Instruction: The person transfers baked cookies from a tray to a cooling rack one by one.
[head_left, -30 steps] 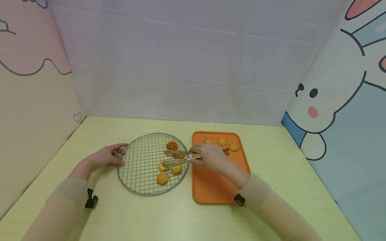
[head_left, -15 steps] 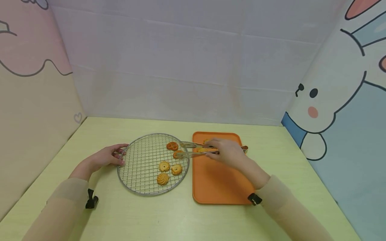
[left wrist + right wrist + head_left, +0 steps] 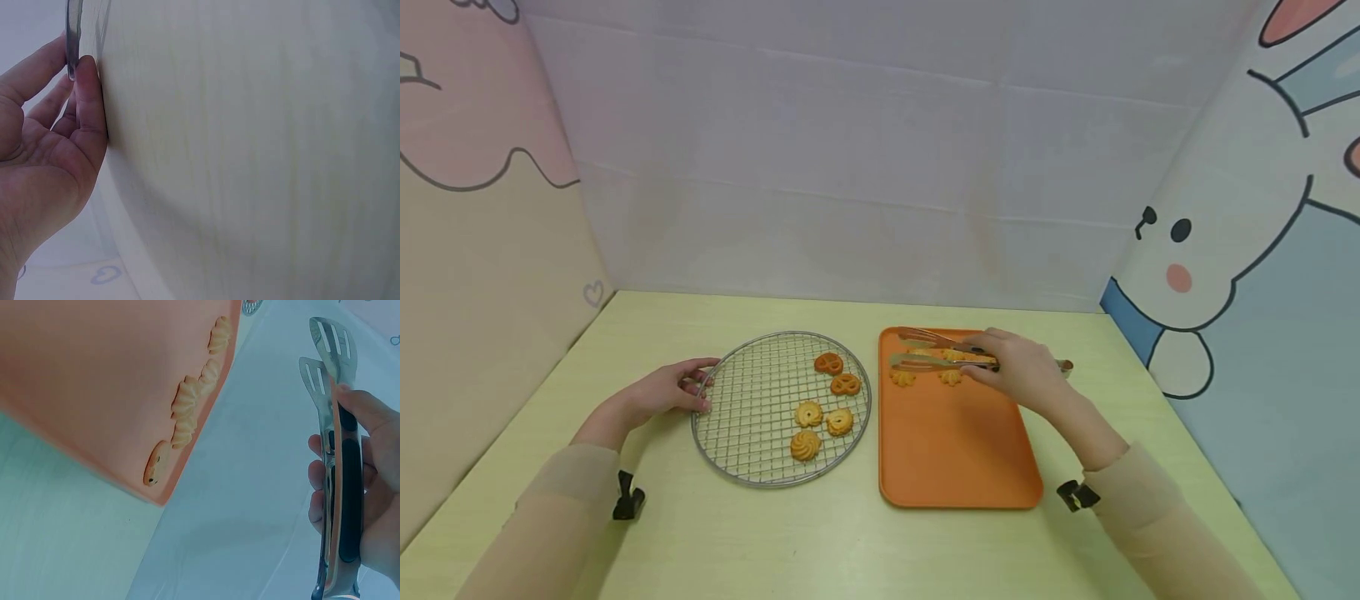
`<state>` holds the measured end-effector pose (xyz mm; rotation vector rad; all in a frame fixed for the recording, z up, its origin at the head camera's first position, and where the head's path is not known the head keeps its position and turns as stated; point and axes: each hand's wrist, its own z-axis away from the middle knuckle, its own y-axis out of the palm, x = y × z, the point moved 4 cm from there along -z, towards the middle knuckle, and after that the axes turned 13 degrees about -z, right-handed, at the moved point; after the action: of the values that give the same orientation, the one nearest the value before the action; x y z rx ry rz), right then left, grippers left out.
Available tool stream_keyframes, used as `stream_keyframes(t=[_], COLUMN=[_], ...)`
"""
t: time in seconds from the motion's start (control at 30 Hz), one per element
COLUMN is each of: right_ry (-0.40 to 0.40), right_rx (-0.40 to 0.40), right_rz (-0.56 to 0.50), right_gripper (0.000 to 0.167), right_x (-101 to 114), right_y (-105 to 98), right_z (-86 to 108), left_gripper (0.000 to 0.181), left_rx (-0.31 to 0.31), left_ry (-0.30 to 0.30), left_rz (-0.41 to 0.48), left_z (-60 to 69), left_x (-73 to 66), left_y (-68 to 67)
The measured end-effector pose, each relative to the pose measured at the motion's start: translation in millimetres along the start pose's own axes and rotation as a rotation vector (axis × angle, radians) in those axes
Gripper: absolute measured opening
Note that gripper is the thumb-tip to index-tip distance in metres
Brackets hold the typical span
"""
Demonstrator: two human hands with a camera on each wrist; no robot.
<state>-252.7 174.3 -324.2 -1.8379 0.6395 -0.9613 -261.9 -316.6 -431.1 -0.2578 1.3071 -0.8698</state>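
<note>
My left hand (image 3: 662,392) holds the left rim of a round wire cooling rack (image 3: 737,417). In the left wrist view, its thumb and fingers (image 3: 90,94) meet around the metal rim (image 3: 73,37). On the rack's right half lie two brown pretzel cookies (image 3: 846,384) and three swirled butter cookies (image 3: 805,445). My right hand (image 3: 1022,371) grips metal serving tongs (image 3: 350,494) by their dark-padded arms. The tongs' slotted ends are spread apart with nothing between them. They hover over several cookies (image 3: 186,399) at the far end of an orange tray (image 3: 955,450), partly hiding them in the head view.
Rack and tray stand side by side on a pale table (image 3: 790,542), a narrow gap between them. A white backdrop (image 3: 865,167) closes off the back. Printed cartoon panels (image 3: 1277,350) flank both sides.
My right hand has drawn the tongs from above the rack rightward and back over the tray's far end. The cookies they covered on the rack now show. My left hand stays put.
</note>
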Motion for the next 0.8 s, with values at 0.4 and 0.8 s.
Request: stream_keyframes(t=[0.4,0.8], right_ry=[0.032,0.024], right_rx=[-0.058,-0.163], right_rz=[-0.017,0.038], right_gripper=[0.039,0.038], right_x=[-37.0,-71.4], right_y=[-10.6,-19.0], right_z=[14.9,31.3], left_gripper=[0.086,0.085], left_rx=[0.001,-0.004], left_ry=[0.004,0.016], left_rz=[-0.047,-0.052], left_z=[0.4,-0.2], left_x=[1.0,2.0], left_y=[-0.1,0.3])
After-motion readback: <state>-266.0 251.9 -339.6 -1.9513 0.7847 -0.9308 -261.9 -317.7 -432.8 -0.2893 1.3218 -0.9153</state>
